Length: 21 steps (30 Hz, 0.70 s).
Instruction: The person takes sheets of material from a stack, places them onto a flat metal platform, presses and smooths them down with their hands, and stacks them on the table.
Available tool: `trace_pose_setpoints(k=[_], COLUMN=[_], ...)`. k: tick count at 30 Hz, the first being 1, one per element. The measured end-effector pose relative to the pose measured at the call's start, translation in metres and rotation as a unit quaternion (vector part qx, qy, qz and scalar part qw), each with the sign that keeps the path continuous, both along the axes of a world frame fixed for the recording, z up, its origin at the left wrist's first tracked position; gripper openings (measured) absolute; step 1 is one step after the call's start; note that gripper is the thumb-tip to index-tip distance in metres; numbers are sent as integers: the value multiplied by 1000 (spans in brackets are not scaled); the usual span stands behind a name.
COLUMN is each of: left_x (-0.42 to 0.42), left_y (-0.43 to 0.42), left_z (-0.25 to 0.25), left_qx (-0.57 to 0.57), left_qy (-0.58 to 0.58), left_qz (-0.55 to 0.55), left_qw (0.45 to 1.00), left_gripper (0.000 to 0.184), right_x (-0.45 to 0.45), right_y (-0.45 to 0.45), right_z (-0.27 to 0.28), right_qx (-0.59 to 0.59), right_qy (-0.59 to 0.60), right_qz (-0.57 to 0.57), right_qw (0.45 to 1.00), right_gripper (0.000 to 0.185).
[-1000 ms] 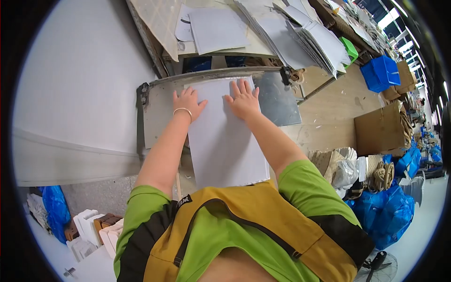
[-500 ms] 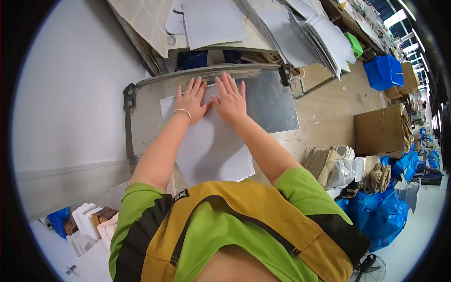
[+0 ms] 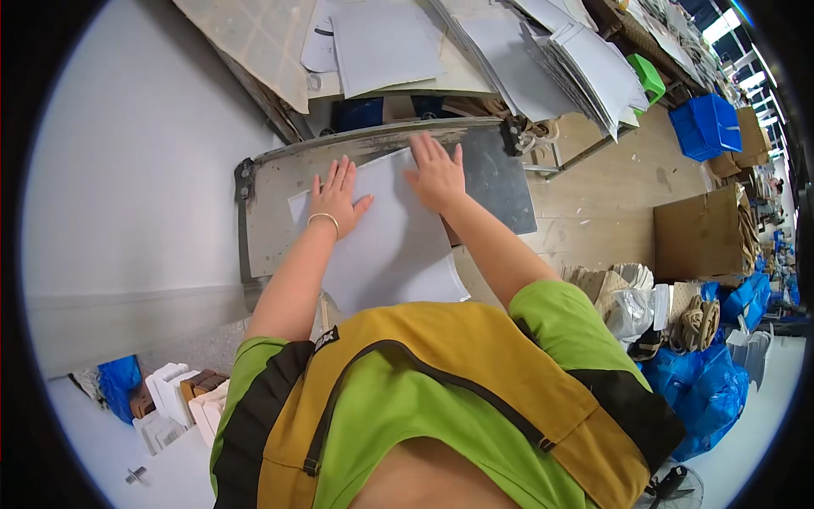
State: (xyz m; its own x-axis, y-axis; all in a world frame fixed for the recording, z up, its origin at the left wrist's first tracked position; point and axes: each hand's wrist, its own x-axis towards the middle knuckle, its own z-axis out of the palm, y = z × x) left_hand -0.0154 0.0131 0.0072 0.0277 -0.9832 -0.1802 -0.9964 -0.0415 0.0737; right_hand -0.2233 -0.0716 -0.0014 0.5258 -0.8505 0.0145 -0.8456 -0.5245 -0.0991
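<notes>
White sheet (image 3: 386, 233), plain and askew

**Long, Cluttered Room Beside a Pale Wall (image 3: 144, 170)**

The smooth wall fills the left side, near a worn grey metal tabletop (image 3: 502, 191). Beyond it stands a pale table (image 3: 465, 75) with a dark, crowded space beneath. Wood-toned flooring (image 3: 598, 191), dotted with small scraps, stretches to the right past a blue crate (image 3: 705, 129) and a large cardboard box (image 3: 699, 236). Blue bags (image 3: 697, 399) crowd the lower right; speckled grey flooring (image 3: 199, 346) shows at lower left. Bright ceiling lights (image 3: 722, 26) run along the upper right, where the far end, small and warped, probably holds more goods.
</notes>
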Motion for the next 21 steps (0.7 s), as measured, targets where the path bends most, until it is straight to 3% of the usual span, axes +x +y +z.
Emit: trace_pose_setpoints(k=[6, 9, 14, 18, 21], left_x=[26, 44, 50, 51, 67], left_y=[24, 56, 70, 72, 61], left_z=[-11, -7, -9, -17, -36], left_qx=[-26, -19, -29, -108, -229], left_qy=[23, -10, -5, 13, 99], left_qz=[15, 123, 164, 164, 181], left_qw=[999, 992, 986, 981, 951], left_gripper=[78, 79, 80, 79, 48], right_x=[2, 4, 6, -17, -52], right_y=[7, 8, 17, 54, 103], right_z=[2, 1, 4, -25, -24], right_qx=[48, 37, 26, -13, -13], right_qy=[-4, 1, -11, -136, -164], right_qz=[18, -1, -17, -76, -71], right_qw=[999, 999, 999, 988, 984], right_gripper=[60, 56, 57, 58, 57])
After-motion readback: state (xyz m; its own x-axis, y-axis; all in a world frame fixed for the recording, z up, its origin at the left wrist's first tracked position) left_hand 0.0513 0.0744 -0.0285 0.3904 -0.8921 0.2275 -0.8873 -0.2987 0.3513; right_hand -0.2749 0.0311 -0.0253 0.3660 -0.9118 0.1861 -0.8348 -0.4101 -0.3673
